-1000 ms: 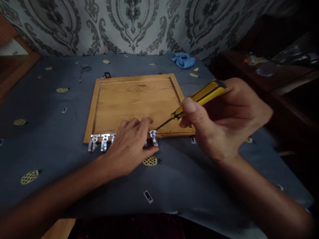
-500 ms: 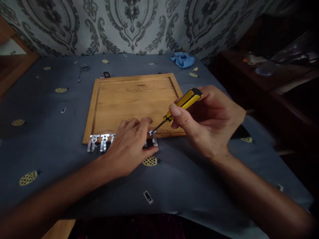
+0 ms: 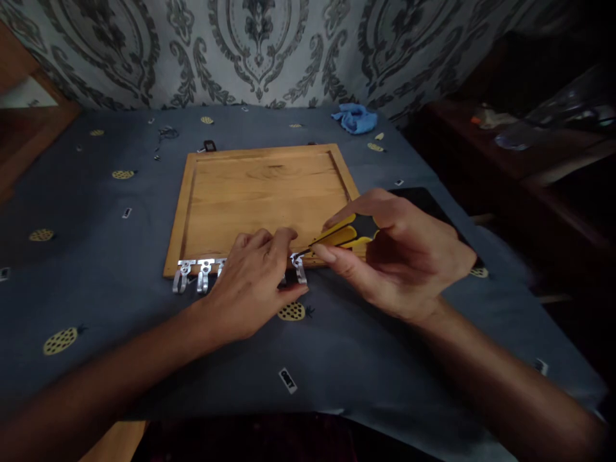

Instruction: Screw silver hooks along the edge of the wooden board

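A framed wooden panel (image 3: 260,192) lies flat, with a row of metal hooks (image 3: 205,276) along its near edge. My left hand (image 3: 253,279) covers the middle of that row, its fingers bent over the edge and its thumb low beside the rightmost hook (image 3: 300,269). It appears to grip the hooks against the wood; the exact contact is hidden under the palm. In my right hand (image 3: 404,256) is a yellow and black screwdriver (image 3: 344,235), pinched between thumb and fingers. The screwdriver's shaft slants down to the left, with its tip at the top of the rightmost hook.
A blue cloth (image 3: 356,119) sits at the back of the cloth-covered table (image 3: 144,359). A dark flat object (image 3: 421,202) lies partly behind my right hand. Small dark bits (image 3: 166,133) rest at the back left. A patterned curtain or wall covering (image 3: 260,51) closes off the rear.
My right hand has lowered and turned, so the screwdriver lies at a flatter angle with its tip still at the hook. My left hand stays in place. The view has shifted slightly.
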{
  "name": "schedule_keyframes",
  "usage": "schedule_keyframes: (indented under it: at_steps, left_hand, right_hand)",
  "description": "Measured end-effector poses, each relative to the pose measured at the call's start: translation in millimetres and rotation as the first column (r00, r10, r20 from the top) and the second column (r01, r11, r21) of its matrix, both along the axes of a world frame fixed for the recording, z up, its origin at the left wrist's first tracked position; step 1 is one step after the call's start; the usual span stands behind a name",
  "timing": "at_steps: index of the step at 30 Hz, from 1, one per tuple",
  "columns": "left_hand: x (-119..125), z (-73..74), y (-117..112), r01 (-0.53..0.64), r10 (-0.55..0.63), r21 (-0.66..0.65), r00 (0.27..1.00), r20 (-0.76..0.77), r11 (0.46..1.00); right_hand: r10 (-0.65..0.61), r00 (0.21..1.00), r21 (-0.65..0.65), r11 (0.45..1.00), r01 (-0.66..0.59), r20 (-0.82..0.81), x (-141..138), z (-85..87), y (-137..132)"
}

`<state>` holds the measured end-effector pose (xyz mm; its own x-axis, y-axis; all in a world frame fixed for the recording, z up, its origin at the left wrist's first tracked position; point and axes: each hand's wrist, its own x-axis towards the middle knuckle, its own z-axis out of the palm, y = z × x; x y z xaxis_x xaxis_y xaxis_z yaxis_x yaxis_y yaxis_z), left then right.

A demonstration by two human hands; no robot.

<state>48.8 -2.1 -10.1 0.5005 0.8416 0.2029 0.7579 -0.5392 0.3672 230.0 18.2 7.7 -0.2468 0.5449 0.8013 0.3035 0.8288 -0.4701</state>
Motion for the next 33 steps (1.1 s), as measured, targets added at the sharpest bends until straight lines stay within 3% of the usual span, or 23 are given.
schedule_keyframes:
  at_steps: [2,9,16,20,27,33]
  left_hand:
    - [0.0,0.2,0.0,-0.006,0.006,-0.006,1.0,-0.001,1.0]
    - [0.2,1.6,0.0,-0.015,0.014,-0.041,1.0,-0.002,0.999]
    - [0.3,1.7,0.0,-0.001,0.001,-0.034,1.0,-0.009,0.999]
    - [0.4,1.5,-0.2,-0.004,0.004,-0.032,1.0,0.008,0.999]
    - [0.7,0.5,0.4,-0.01,0.01,-0.032,1.0,0.004,0.999]
    - [-0.1,0.6,-0.1,0.006,-0.006,-0.028,1.0,-0.01,1.0]
  right_hand:
    - [0.009,1.0,0.004,1.0,-0.009,-0.006,-0.1,-0.5,1.2]
    - [-0.12,0.991,-0.217,0.971,0.105,-0.056,1.2,1.4,2.6]
    - [-0.007,0.995,-0.36,0.932,-0.028,-0.095,2.2,7.6,7.7]
    - [0.009,0.998,-0.367,0.93,-0.031,-0.064,4.1,7.6,9.1]
    - [-0.099,0.995,-0.242,0.966,0.091,-0.024,1.8,6.2,7.8]
    - [-0.146,0.988,-0.226,0.965,0.131,-0.055,1.1,4.7,8.3]
